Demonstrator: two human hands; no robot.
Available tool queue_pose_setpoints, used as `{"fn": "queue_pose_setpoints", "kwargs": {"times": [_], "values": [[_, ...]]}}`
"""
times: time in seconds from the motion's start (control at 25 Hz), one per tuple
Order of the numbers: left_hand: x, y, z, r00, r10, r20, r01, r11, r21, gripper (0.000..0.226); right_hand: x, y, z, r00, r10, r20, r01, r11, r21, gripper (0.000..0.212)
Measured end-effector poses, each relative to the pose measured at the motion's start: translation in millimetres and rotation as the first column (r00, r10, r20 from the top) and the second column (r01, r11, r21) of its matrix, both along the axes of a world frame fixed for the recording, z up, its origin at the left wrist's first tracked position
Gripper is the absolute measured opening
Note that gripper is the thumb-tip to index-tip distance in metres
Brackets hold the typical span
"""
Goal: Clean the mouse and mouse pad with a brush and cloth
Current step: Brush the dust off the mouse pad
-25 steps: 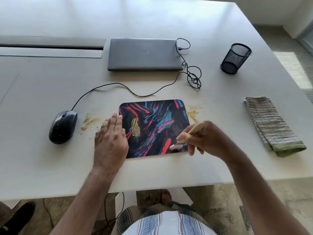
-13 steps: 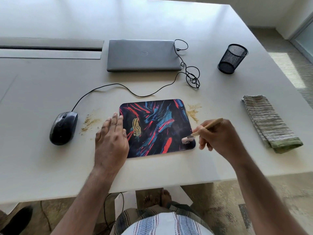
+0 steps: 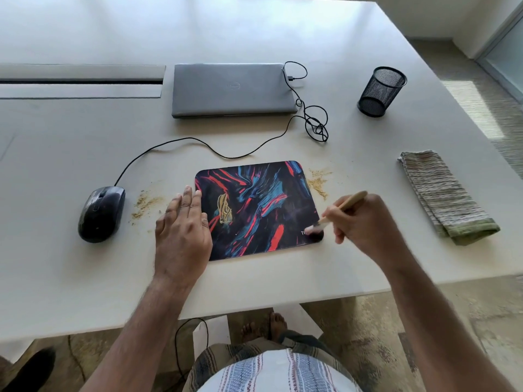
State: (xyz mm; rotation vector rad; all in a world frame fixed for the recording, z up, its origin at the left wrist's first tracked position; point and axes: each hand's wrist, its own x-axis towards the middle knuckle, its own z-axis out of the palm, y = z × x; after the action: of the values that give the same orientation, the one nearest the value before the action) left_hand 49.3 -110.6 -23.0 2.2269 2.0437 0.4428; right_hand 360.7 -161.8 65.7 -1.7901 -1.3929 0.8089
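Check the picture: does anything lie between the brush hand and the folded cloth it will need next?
Nothing visible does. The right hand, holding the brush, is separated from the folded cloth only by bare table. The crumbs lie further back, beside the mouse pad.

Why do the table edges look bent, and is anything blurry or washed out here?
Head view: the wide lens bows the table edges. The brush tip is motion-blurred over the mouse pad. The far tabletop is washed out by glare, and sunlight brightens the floor at right.
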Motion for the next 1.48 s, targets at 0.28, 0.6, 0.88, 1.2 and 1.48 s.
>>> {"fn": "queue_pose_setpoints", "kwargs": {"times": [0.28,0.6,0.88,1.2,1.48], "values": [[1,0,-1,1.0,0.004,0.002,-0.004,1.0,0.013,0.057,-12,13,-2,0.998,0.055,0.024,-0.056,0.998,0.011,0.025],[1,0,-1,1.0,0.005,-0.003,-0.005,1.0,0.011,0.057,-18,20,-10,0.991,0.13,-0.015,-0.129,0.99,0.064,0.02],[0,0,-2,1.0,0.002,-0.01,-0.002,1.0,0.015,0.057,-11,28,-20,0.991,0.116,-0.066,-0.111,0.991,0.082,0.021],[0,0,-1,1.0,-0.001,0.005,0.001,1.0,0.005,0.057,-9,34,-21,0.992,0.103,-0.075,-0.095,0.991,0.097,0.023],[0,1,-2,1.0,0.003,0.016,-0.003,1.0,0.004,0.057,-8,40,-23,0.993,0.103,-0.056,-0.097,0.99,0.101,0.024]]}}
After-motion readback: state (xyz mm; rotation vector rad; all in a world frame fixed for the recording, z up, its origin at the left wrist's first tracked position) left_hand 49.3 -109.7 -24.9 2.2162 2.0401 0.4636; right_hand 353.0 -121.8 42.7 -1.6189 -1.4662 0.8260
